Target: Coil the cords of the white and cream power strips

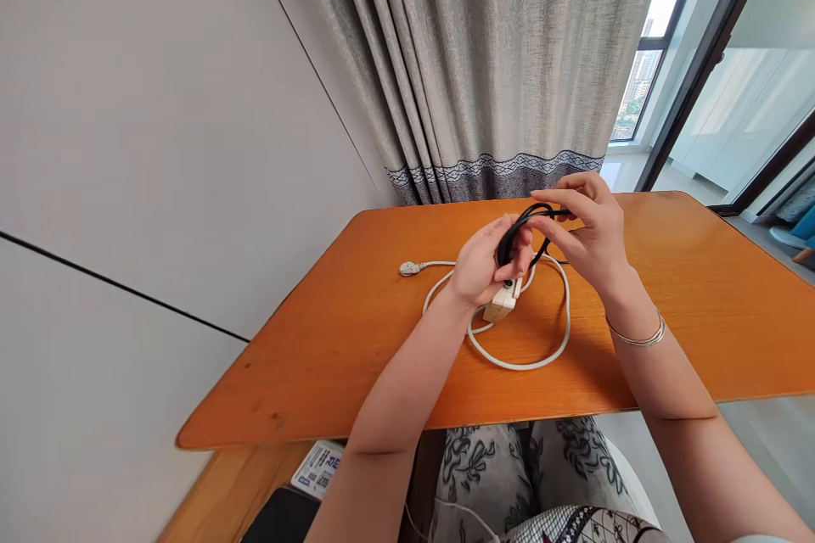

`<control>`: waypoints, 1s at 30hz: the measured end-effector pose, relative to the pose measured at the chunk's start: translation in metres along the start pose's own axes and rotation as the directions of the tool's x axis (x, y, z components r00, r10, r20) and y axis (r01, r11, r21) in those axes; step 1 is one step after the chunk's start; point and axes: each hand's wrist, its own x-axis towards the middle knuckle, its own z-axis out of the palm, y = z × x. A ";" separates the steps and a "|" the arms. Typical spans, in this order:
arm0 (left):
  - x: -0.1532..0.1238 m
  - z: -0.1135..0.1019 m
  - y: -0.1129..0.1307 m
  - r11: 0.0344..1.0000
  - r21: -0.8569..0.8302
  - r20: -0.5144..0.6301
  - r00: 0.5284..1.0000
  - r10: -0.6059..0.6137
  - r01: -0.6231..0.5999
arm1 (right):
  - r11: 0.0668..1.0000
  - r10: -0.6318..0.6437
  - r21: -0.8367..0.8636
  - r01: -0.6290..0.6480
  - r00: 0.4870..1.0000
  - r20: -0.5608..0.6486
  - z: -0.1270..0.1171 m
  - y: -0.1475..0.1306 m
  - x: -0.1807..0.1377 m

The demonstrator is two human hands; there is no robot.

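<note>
A black cable (508,244) lies gathered in loops in my left hand (479,261), whose fingers curl round it. My right hand (589,225) pinches part of the same cable between thumb and fingers, a little to the right and higher. Below my hands sits a white power strip (503,302), partly hidden by the left hand. Its white cord (566,318) spreads in loose loops on the table, and the white plug (411,269) lies to the left.
The orange wooden table (331,331) has a pale wall (127,144) along its left. A grey curtain (509,59) hangs behind it, with a window and dark-framed glass door at right. Under the front left edge are a printed white box (317,468) and a dark object (280,517).
</note>
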 end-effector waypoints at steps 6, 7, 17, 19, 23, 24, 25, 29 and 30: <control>-0.004 0.006 0.012 0.988 -0.126 -0.059 0.994 -0.097 0.089 | 0.997 -0.048 -0.046 0.054 0.993 0.110 0.004 0.012 0.003; -0.005 0.007 0.013 0.985 -0.140 -0.054 0.993 -0.107 0.099 | 0.995 -0.065 -0.070 0.073 0.991 0.115 0.004 0.012 0.003; -0.004 0.007 0.014 0.979 -0.118 -0.003 0.986 -0.168 0.166 | 0.996 -0.012 -0.089 0.023 0.992 0.124 0.006 0.012 0.001; -0.004 0.006 0.015 0.974 -0.114 0.023 0.980 -0.196 0.197 | 0.999 0.015 -0.047 -0.010 0.993 0.113 0.007 0.014 0.002; -0.008 0.004 0.021 0.970 -0.167 -0.002 0.983 -0.182 0.179 | 0.997 0.064 0.028 -0.068 0.990 0.127 0.011 0.024 0.004; -0.009 0.003 0.024 0.972 -0.186 -0.037 0.988 -0.150 0.141 | 0.995 0.078 0.046 -0.086 0.986 0.149 0.013 0.027 0.004; -0.010 0.002 0.027 0.975 -0.205 -0.084 0.991 -0.107 0.088 | 0.991 0.100 0.068 -0.115 0.977 0.187 0.014 0.030 0.004; -0.013 -0.008 0.041 0.953 -0.230 -0.289 0.949 0.125 -0.196 | 0.933 0.205 0.176 -0.314 0.866 0.456 0.018 0.042 -0.001; -0.013 -0.012 0.045 0.938 -0.231 -0.329 0.928 0.176 -0.260 | 0.917 0.224 0.175 -0.358 0.826 0.517 0.020 0.045 -0.002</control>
